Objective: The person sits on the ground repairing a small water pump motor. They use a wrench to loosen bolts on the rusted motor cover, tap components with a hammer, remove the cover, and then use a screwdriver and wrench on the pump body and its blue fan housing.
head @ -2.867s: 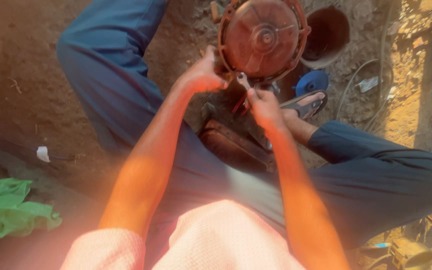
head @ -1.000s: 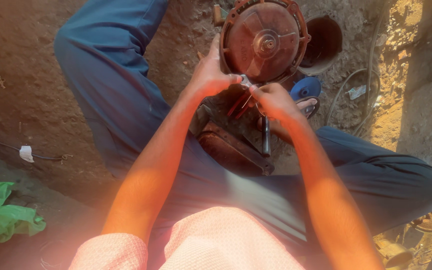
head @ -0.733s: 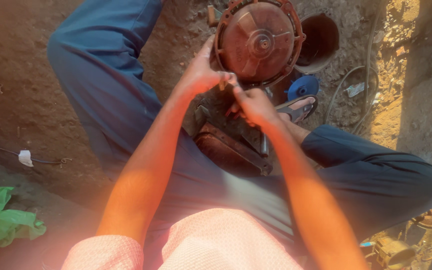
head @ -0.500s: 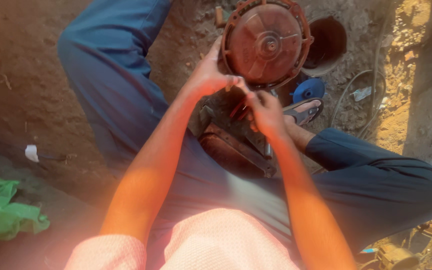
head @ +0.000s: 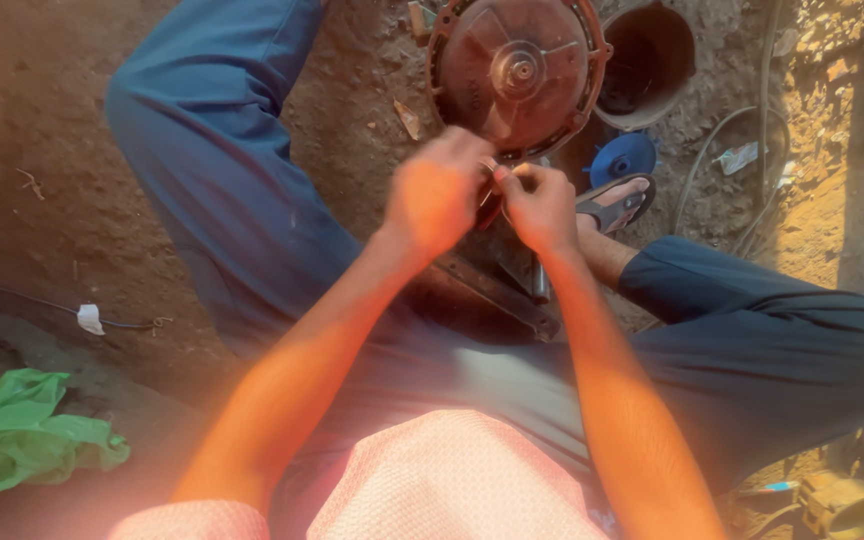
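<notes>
1. Head view, hands: your left hand (head: 439, 195) and right hand (head: 542, 205) meet fingertip to fingertip just below the near rim of the round rust-red motor housing (head: 515, 72). Both are pinched narrow on a small part (head: 495, 172) between them (too small and blurred to say what it is, or which hand carries its weight).

2. Head view, the work: the housing stands on the dirt ground (head: 42, 150) between your knees, its ribbed face and centre hub turned up toward you. A dark metal base frame (head: 497, 295) lies under your wrists, touching the housing's near side as far as can be seen.

3. Head view, surroundings: a dark bucket (head: 652, 55) stands at the far right, just beside the housing. A blue disc (head: 624, 158) and your sandalled foot (head: 617, 205) lie right of your right hand. A green cloth (head: 22, 440) lies well apart at near left, and a white scrap on a wire (head: 89, 318) lies left of your thigh.

4. What could go wrong:
   - The part could slip from such a fine pinch and vanish into the loose dirt or under the frame.
   - Grit on your fingers could be carried into the housing.
   - The housing's rim sits close to your knuckles, so a sudden slip could scrape them.
</notes>
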Motion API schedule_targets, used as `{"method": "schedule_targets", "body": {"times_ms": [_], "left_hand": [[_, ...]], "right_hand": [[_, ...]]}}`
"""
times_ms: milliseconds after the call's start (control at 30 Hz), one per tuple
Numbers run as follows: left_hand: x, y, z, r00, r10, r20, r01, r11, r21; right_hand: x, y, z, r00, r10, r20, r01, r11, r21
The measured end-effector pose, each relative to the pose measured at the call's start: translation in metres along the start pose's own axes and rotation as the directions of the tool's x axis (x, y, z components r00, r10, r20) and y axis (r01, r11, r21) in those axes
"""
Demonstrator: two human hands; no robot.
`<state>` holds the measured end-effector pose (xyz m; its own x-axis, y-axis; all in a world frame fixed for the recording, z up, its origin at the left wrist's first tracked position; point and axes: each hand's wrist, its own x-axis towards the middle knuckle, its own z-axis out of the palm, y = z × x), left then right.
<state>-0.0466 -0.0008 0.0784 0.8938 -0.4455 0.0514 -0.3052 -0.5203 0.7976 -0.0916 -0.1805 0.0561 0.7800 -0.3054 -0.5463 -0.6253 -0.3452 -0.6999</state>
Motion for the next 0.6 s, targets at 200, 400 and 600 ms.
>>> {"method": "schedule_targets", "body": {"times_ms": [200, 400, 600], "left_hand": [[0.015, 0.012, 0.022, 0.902, 0.399, 0.162, -0.425, 0.887, 0.181], [0.014, 0.005, 0.022, 0.896, 0.415, 0.161, -0.436, 0.890, 0.135], [0.016, -0.002, 0.026, 0.880, 0.442, 0.175, -0.468, 0.871, 0.151]], "right_hand": [[0.002, 0.025, 0.008, 0.985, -0.095, -0.142, 0.135, 0.940, 0.314], [-0.002, 0.031, 0.017, 0.958, 0.287, -0.013, -0.171, 0.607, 0.776], [-0.008, 0.038, -0.017, 0.960, 0.266, 0.084, -0.197, 0.434, 0.879]]}}
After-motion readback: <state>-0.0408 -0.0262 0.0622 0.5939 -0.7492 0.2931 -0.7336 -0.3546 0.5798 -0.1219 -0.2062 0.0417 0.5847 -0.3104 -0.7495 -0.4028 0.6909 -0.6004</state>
